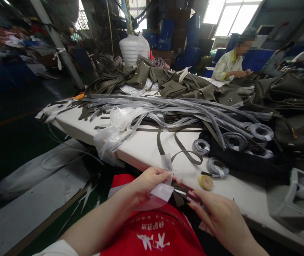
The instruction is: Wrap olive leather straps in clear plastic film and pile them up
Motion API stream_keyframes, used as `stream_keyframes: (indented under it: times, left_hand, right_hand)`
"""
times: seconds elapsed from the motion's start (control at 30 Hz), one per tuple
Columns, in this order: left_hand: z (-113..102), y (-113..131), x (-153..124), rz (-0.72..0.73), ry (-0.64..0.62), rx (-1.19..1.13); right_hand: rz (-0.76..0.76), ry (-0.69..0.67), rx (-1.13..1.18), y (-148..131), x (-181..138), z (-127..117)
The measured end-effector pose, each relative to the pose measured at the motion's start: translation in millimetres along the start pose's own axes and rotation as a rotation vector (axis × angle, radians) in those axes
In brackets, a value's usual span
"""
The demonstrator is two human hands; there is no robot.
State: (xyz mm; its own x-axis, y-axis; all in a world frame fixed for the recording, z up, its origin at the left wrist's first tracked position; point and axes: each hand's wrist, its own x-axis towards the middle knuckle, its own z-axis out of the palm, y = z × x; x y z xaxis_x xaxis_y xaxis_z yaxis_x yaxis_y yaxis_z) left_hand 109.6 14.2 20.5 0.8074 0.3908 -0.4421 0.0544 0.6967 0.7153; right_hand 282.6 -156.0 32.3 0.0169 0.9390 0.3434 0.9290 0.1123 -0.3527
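My left hand (150, 179) is closed, thumb against fingers, on a translucent plastic sleeve (167, 163) at the table's front edge. A dark olive strap (160, 142) runs out of this sleeve onto the table, and a loose flap of the plastic (159, 195) hangs below the fingers. My right hand (217, 209) grips a pair of scissors (185, 193) with dark red handles. Their metal blades point left, close to the plastic beside my left fingers. How far the blades are apart is hard to make out.
Coiled wrapped straps (201, 146), a yellow tape roll (206, 182) and a grey tape dispenser (287, 199) lie on the white table (141, 151). Long plastic-wrapped straps (168, 103) and olive bags (296, 96) cover its far side. A co-worker (233, 64) sits opposite.
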Motion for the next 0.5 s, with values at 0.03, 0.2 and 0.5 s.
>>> stream_keyframes:
  times: [0.03, 0.2, 0.5]
  left_hand:
    - [0, 0, 1, -0.004, -0.015, 0.009]
    - [-7, -5, 7, -0.053, -0.040, 0.001]
    - [-12, -8, 12, -0.138, -0.057, -0.056]
  right_hand:
    - [-0.009, 0.012, -0.009, 1, -1, 0]
    - [-0.056, 0.026, -0.047, 5, -6, 0]
    - [-0.095, 0.020, -0.065, 7, -6, -1]
